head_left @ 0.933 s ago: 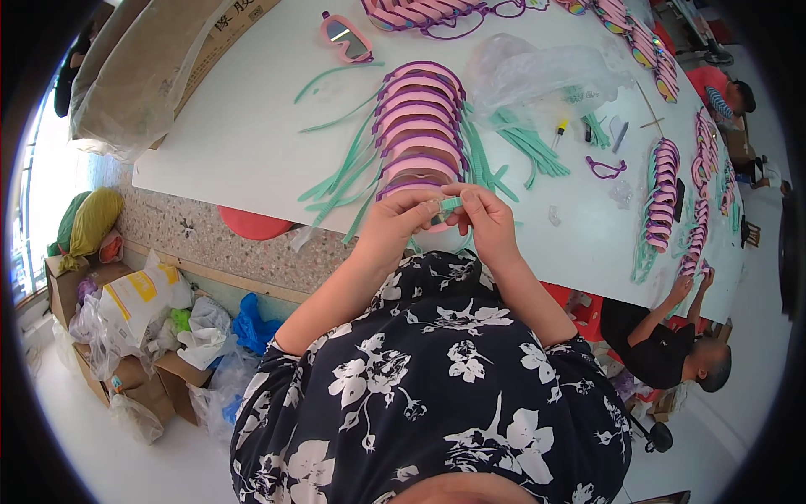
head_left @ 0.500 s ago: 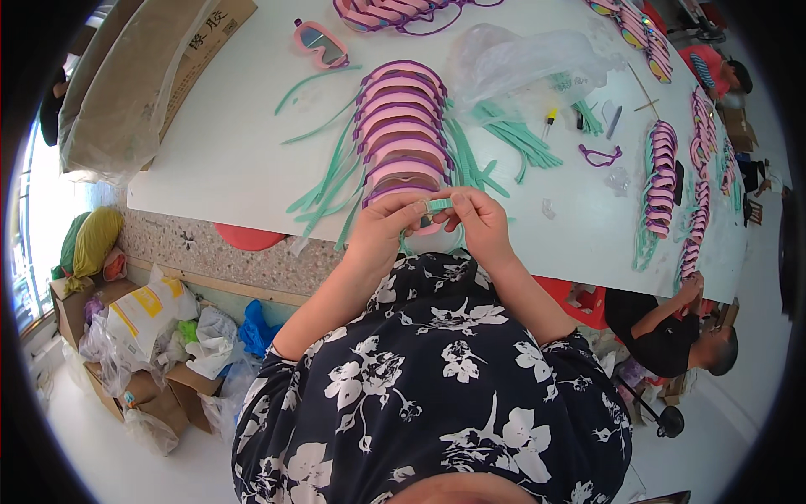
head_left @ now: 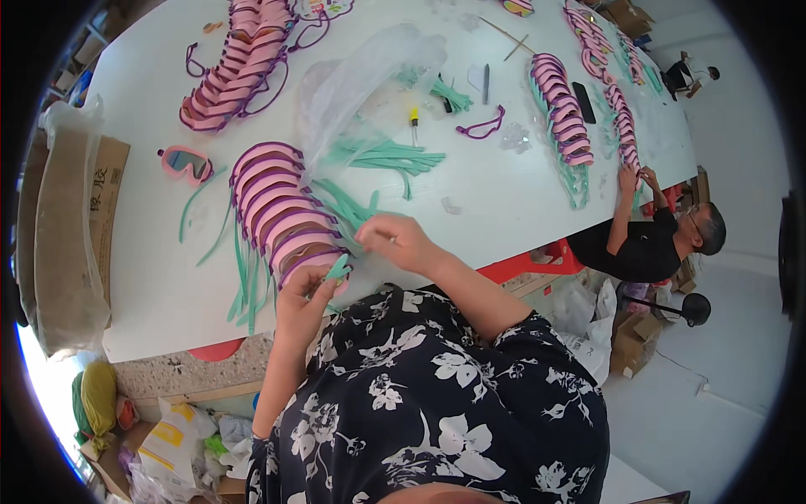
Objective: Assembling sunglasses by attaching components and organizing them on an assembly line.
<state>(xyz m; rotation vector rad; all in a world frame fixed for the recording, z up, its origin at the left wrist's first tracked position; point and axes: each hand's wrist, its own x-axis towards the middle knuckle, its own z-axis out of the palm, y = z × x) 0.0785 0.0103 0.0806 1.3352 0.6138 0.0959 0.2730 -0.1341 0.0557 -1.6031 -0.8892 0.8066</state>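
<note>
My left hand (head_left: 302,307) pinches a short mint-green strap end (head_left: 339,267) at the near end of a row of pink goggles (head_left: 273,202) with purple edges. The rest of that strap is hidden by the hand and the goggles. My right hand (head_left: 405,244) is apart from the left, above the table by the row's right side, its fingers curled in; whether anything is in them does not show. Other mint-green straps (head_left: 252,281) trail from both sides of the row.
Beyond the row are a clear plastic bag (head_left: 353,80), a bundle of loose green straps (head_left: 382,157), a yellow-handled screwdriver (head_left: 414,118) and a purple frame (head_left: 481,126). A single pink goggle (head_left: 186,165) and a cardboard box (head_left: 80,227) are at left. A co-worker (head_left: 655,239) sits at right.
My right hand has come away from the strap and the left hand. The left still pinches the strap. The view has turned, so the table's things appear further left and lower.
</note>
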